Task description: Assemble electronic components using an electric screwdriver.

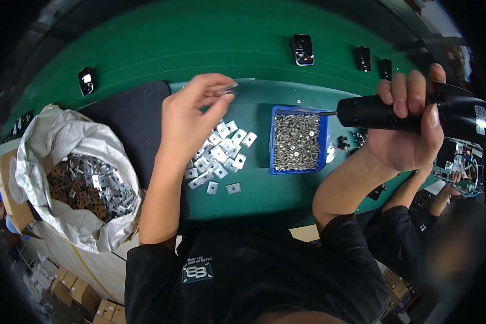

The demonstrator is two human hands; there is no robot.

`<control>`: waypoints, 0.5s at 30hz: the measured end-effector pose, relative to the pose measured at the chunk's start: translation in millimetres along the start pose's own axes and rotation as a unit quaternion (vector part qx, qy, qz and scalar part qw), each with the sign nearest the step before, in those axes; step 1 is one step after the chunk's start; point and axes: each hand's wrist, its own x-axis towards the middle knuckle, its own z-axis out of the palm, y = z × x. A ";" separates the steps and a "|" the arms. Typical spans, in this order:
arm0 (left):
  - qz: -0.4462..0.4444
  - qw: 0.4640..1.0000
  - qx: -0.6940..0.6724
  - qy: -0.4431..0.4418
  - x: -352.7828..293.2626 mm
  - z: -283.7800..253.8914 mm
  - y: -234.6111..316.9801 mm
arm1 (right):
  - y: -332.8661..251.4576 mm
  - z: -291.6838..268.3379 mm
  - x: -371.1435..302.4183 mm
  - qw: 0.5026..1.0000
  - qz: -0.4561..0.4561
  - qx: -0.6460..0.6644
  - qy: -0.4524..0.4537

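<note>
My left hand (191, 105) is raised over the green mat, its thumb and fingers pinching a small metal plate (229, 88) that is slightly blurred. Just below it lies a loose pile of silver square plates with centre holes (218, 154). My right hand (402, 148) is wrapped round a black electric screwdriver (364, 112) held level, its bit pointing left. The bit's tip is over the right rim of a blue tray (272, 146) full of small silver screws (297, 141); whether it touches a screw I cannot tell.
A white woven sack (35, 156) of metal plates stands at the left, beside a black mat (132, 116). Black device housings, one of them here (303, 49), sit along the green far strip (210, 43). At the right, another person's arm (405, 194) reaches in.
</note>
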 end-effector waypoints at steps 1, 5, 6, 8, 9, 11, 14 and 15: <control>-0.004 0.998 0.047 -0.039 5.5 9.1 5.1 | 0.1 -0.1 -0.4 1.000 -0.003 0.000 0.005; 0.046 0.996 0.053 -0.061 48.4 45.0 10.1 | 1.3 5.1 -9.3 0.997 -0.042 -0.049 0.045; 0.051 0.995 0.051 -0.065 61.0 53.7 6.9 | 0.1 -0.9 -14.7 0.998 -0.047 -0.027 0.044; 0.088 0.974 0.191 -0.086 83.9 63.0 -7.3 | 3.9 -1.8 -25.9 0.997 -0.029 -0.037 0.066; 0.091 0.974 0.190 -0.086 93.9 69.6 -13.4 | 2.1 -2.9 -30.9 0.996 -0.021 -0.044 0.076; 0.080 0.969 0.209 -0.100 111.3 82.1 -19.6 | 0.6 -0.2 -39.5 0.991 -0.014 -0.067 0.113; 0.058 0.977 0.178 -0.101 123.6 93.0 -28.0 | 12.5 2.5 -52.5 0.989 -0.012 -0.084 0.118; 0.072 0.975 0.192 -0.090 125.3 96.0 -30.9 | 17.6 2.9 -55.8 0.991 0.000 -0.064 0.116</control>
